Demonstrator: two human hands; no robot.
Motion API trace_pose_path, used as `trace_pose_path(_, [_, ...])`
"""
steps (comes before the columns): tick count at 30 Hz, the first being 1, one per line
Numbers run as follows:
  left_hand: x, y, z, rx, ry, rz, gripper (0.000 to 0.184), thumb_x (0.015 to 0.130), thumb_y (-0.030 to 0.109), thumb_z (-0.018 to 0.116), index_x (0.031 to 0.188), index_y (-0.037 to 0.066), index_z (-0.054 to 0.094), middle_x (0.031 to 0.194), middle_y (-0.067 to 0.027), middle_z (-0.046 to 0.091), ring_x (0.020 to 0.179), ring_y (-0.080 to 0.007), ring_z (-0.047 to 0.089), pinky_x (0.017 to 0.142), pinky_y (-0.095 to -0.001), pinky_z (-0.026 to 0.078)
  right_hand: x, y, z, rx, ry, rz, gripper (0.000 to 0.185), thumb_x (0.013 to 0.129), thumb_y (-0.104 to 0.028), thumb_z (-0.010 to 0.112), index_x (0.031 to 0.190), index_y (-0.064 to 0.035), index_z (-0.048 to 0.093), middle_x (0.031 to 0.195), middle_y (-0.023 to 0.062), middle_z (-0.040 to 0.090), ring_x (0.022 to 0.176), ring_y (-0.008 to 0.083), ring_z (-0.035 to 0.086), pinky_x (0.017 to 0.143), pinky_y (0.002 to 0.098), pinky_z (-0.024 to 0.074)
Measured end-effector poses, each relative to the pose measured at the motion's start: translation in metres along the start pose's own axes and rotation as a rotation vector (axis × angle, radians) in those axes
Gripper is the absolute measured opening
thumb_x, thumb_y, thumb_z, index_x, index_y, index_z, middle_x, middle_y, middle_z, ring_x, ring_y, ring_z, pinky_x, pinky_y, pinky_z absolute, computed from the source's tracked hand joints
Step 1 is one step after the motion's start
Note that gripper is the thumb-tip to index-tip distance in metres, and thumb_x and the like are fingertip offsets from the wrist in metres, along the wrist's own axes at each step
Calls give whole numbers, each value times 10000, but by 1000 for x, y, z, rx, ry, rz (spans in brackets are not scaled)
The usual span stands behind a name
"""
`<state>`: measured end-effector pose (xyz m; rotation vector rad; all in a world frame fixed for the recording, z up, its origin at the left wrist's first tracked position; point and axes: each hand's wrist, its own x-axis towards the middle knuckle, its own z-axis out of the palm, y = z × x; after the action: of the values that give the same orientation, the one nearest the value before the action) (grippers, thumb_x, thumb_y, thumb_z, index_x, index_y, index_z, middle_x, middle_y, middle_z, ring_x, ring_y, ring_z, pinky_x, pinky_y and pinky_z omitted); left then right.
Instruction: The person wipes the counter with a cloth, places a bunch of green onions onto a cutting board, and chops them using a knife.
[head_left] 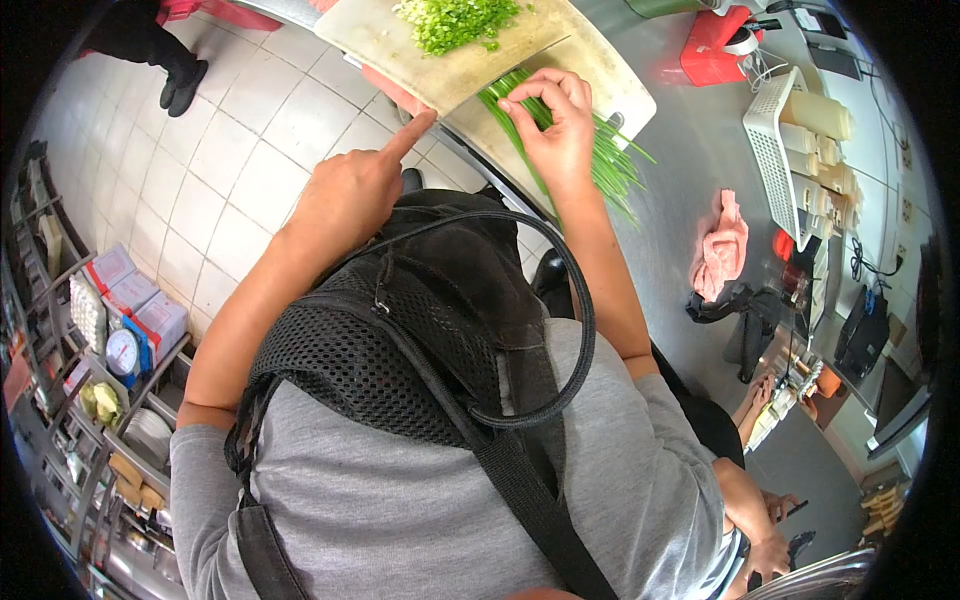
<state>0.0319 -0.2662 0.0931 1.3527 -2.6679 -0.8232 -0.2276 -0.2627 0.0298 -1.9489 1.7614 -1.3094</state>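
Note:
A pale cutting board (628,88) lies on the steel counter, with long spring onions (610,172) across its near part. Over them my right hand (555,125) is closed, fingers bent and thumb near the index finger. My left hand (350,190) is curled, index finger stretched toward the board. From that fingertip a thin dark line, the edge-on blade of a knife (510,74), crosses the board beside the onions. Its handle is hidden under my left hand. Chopped spring onion (450,22) is heaped beyond the blade.
Along the steel counter (660,215) are a pink cloth (722,250), a white basket (765,140) of bottles and a red container (708,48). Another person's hands (770,548) show at lower right. Someone's dark shoes (184,88) stand on the tiles. Shelves (75,425) line the left.

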Motion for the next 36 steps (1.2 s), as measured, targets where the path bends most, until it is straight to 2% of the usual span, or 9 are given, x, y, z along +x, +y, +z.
trace_pose_path(2, [1, -1, 0, -26, 37, 13, 772, 894, 48, 577, 1583, 283, 322, 664, -156, 663, 602, -346, 666, 594, -477, 547, 1, -1, 0, -9, -12, -1, 192, 706, -86, 857, 830, -116, 714, 970, 52, 631, 973, 280, 558, 856, 395, 468])
trace_pose_path(5, [3, 9, -13, -71, 2, 1, 789, 924, 26, 579, 1588, 349, 300, 713, -174, 674, 660, -385, 680, 650, -495, 560, 2, -3, -1, -24, -17, 3, 187, 708, -77, 850, 837, -114, 720, 948, 46, 636, 960, 278, 560, 845, 393, 470])
trace_pose_path(13, [8, 10, -11, -20, 2, 60, 793, 921, 17, 573, 1587, 355, 306, 705, -172, 673, 639, -371, 678, 619, -484, 559, 3, -3, 0, -43, -16, 10, 179, 713, -76, 845, 835, -107, 718, 951, 56, 637, 956, 285, 562, 846, 396, 473])
trace_pose_path(22, [12, 4, -2, -13, -19, 64, 811, 914, 6, 567, 1590, 361, 294, 680, -167, 665, 618, -354, 680, 597, -476, 556, 5, -13, -5, -91, -68, -73, 239, 678, -159, 879, 818, -114, 692, 979, 67, 585, 993, 310, 526, 847, 419, 473])
trace_pose_path(29, [5, 6, -4, -22, -42, 26, 867, 873, -14, 569, 1598, 362, 275, 678, -160, 660, 608, -351, 673, 582, -484, 535, 1, 0, 7, -128, -4, -98, 227, 669, -129, 869, 816, -113, 697, 967, 76, 608, 951, 306, 551, 821, 408, 484])
trace_pose_path(32, [-14, -4, -9, -17, -42, 62, 896, 855, 17, 590, 1611, 344, 238, 629, -155, 640, 549, -343, 643, 548, -473, 530, 1, -1, 8, -116, 7, -74, 221, 667, -115, 867, 811, -108, 699, 952, 71, 619, 942, 299, 564, 813, 396, 490])
trace_pose_path(36, [-28, -7, -20, -22, -138, 11, 880, 869, -14, 569, 1611, 335, 249, 687, -166, 653, 617, -352, 665, 594, -487, 523, 1, -2, 9, -104, 5, -42, 211, 668, -96, 862, 806, -101, 702, 952, 68, 636, 948, 297, 581, 807, 393, 501])
